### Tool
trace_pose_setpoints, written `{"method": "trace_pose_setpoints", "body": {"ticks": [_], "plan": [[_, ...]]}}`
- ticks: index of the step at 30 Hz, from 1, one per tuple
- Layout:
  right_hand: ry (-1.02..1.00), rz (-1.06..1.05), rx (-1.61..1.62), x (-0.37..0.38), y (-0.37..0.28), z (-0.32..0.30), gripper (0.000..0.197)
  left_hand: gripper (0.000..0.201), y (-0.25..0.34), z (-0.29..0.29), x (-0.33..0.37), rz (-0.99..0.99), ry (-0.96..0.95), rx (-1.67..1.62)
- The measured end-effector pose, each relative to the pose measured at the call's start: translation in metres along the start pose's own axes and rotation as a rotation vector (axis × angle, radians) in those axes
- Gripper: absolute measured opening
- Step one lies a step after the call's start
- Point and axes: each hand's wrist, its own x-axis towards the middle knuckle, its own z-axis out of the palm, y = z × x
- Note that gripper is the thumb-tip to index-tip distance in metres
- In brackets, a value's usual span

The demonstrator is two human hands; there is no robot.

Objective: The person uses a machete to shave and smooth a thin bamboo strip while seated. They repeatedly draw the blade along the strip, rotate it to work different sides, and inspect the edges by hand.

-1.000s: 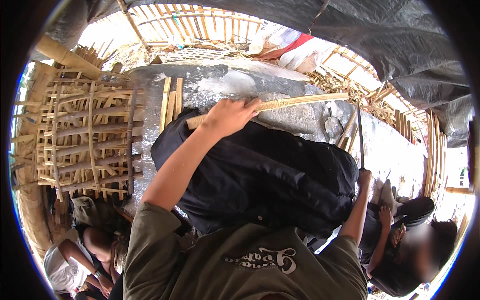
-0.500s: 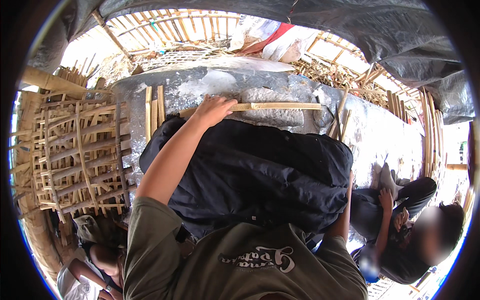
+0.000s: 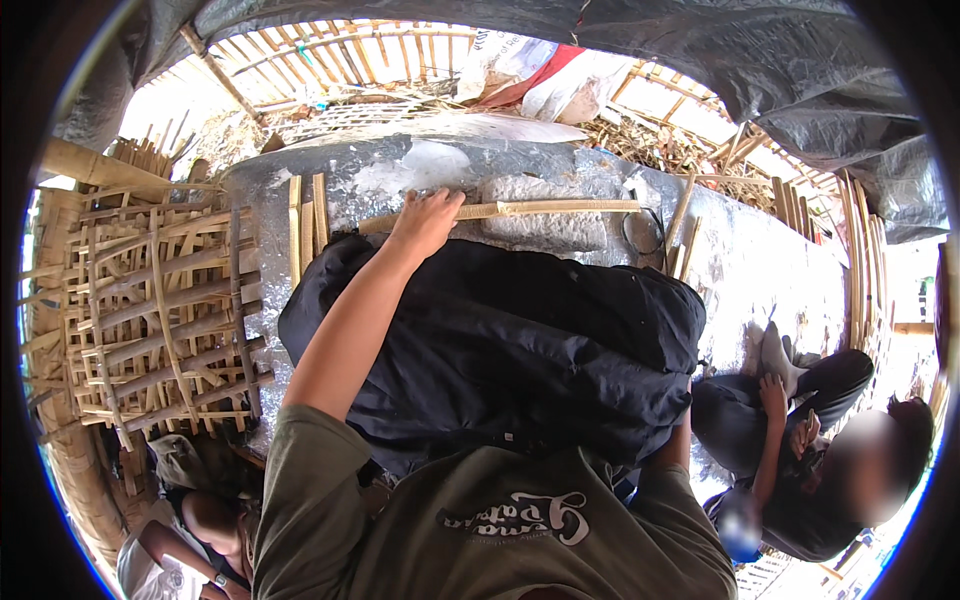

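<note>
Head view: noted pale, narrow bamboo strip (image 3: 560,208), noded near middle, across grey block (image 3: 545,232), long axis pointing rightward, slightly away. Saw left hand (image 3: 425,224) with fingers clamped on strip; could not tell for hidden right hand.

Beyond the lap (image 3: 500,340), on the sheet (image 3: 350,150), a block (image 3: 548,232) is overlapped by a bamboo strip (image 3: 570,208), whose left part is held under the left hand (image 3: 428,218). The block is flanked by upright slats (image 3: 307,225) to the left and loose sticks (image 3: 684,235) to the right. A lattice (image 3: 165,310) is set farther left, and a seated co-worker (image 3: 800,480) is placed at the lower right.
</note>
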Motion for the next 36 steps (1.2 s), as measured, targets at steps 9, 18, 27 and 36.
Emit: {"method": "trace_pose_setpoints", "body": {"ticks": [9, 18, 27, 36], "plan": [[-0.014, -0.021, 0.005, -0.007, -0.004, 0.001, 0.029, 0.049, -0.005, 0.007, -0.002, -0.058, -0.002, 0.074], [-0.02, -0.029, 0.007, -0.009, -0.006, 0.0, 0.029, 0.039, -0.009, 0.013, 0.001, -0.062, 0.032, 0.027], [-0.03, -0.035, -0.002, -0.01, -0.003, -0.001, 0.029, 0.039, -0.01, 0.007, 0.001, -0.102, 0.069, -0.066], [-0.018, -0.06, 0.006, -0.005, -0.008, -0.012, 0.029, 0.033, -0.011, -0.001, 0.003, -0.167, 0.037, -0.186]]}}
